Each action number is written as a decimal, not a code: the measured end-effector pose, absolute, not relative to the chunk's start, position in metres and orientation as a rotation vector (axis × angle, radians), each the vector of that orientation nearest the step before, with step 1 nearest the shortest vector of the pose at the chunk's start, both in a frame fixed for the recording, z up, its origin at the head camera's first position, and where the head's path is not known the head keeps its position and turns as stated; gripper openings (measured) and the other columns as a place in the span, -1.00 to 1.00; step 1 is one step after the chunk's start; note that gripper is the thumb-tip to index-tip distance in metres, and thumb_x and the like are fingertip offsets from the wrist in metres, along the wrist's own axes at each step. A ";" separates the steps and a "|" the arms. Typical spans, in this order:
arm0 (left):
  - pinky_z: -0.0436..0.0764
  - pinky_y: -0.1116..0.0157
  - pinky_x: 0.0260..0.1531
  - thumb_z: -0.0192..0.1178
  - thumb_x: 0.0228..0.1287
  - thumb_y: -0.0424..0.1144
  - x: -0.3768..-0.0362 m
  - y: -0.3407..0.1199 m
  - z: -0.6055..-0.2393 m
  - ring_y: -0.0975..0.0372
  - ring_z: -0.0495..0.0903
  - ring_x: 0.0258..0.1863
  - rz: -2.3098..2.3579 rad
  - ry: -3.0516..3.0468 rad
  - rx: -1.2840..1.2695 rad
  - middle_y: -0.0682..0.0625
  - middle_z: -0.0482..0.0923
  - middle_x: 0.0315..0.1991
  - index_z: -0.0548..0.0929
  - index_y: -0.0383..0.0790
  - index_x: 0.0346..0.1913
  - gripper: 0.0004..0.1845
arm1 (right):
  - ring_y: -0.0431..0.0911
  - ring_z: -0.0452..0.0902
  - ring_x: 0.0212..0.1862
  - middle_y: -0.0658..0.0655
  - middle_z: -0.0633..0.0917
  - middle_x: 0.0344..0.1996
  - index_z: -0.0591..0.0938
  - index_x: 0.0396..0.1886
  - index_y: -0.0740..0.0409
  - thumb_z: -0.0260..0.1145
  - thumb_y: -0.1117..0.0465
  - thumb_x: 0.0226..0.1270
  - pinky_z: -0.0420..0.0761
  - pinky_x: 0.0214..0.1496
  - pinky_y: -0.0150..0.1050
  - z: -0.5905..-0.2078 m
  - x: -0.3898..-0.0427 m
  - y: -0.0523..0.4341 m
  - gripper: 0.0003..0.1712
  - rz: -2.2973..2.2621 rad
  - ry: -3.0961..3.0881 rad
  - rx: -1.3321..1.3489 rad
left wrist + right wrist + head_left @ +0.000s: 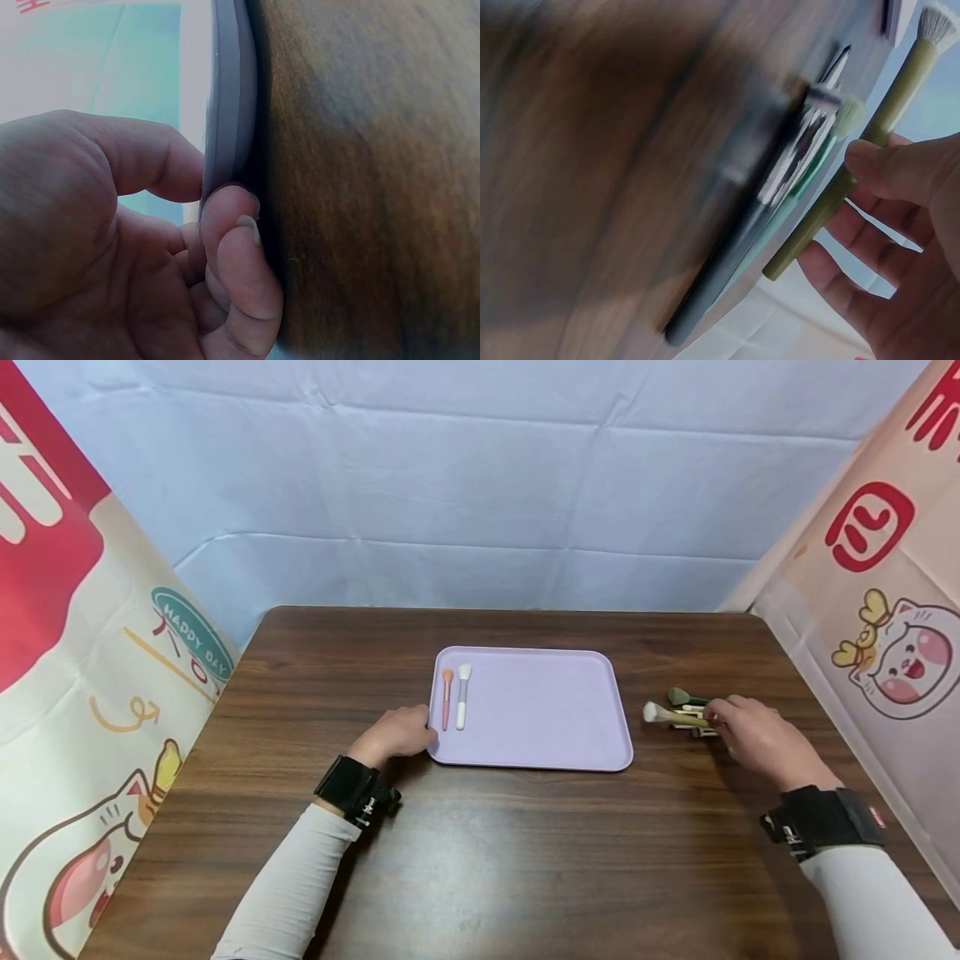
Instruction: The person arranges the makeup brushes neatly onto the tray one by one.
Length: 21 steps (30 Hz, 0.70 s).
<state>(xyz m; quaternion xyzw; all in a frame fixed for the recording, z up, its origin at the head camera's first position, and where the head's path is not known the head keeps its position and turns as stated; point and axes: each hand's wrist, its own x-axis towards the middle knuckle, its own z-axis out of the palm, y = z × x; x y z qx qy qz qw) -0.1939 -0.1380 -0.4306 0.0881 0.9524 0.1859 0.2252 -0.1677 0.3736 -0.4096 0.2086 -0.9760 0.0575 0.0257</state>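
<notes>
My left hand (397,732) grips the near left corner of a lilac tray (540,710); in the left wrist view the thumb lies on the rim and curled fingers sit under it. On the tray's left side lie a pink makeup brush (446,700) and a white-and-grey makeup brush (462,697), side by side. My right hand (761,739) pinches an olive-handled makeup brush (889,105) with pale bristles, raised over a small pile. In that pile are a green makeup brush (680,697) and a black-handled brush (720,270).
The dark wooden table (525,860) carries the tray at its middle and the brush pile to the right. A pale blue cloth (480,485) hangs behind. Printed cloths with cartoon figures flank the left (112,693) and right sides.
</notes>
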 end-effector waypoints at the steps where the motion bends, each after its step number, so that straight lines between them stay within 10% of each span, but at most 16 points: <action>1: 0.43 0.23 -0.40 0.05 0.33 -0.25 -0.194 -0.138 -0.431 0.08 0.50 -0.39 0.510 2.628 0.243 -0.09 0.53 -0.36 0.54 -0.29 -0.10 -0.80 | 0.15 0.61 -0.24 0.22 0.64 -0.28 0.62 -0.11 0.27 0.30 0.47 0.27 0.59 -0.24 0.16 -0.409 -0.169 0.371 -0.79 0.177 -3.020 0.647; 21: 0.46 0.22 -0.33 0.04 0.31 -0.25 -0.194 -0.139 -0.431 0.07 0.51 -0.35 0.493 2.642 0.276 -0.10 0.55 -0.32 0.56 -0.28 -0.14 -0.81 | 0.06 0.57 -0.28 0.16 0.62 -0.30 0.62 -0.15 0.20 0.30 0.43 0.34 0.54 -0.26 0.04 -0.406 -0.189 0.325 -0.85 0.272 -3.012 0.708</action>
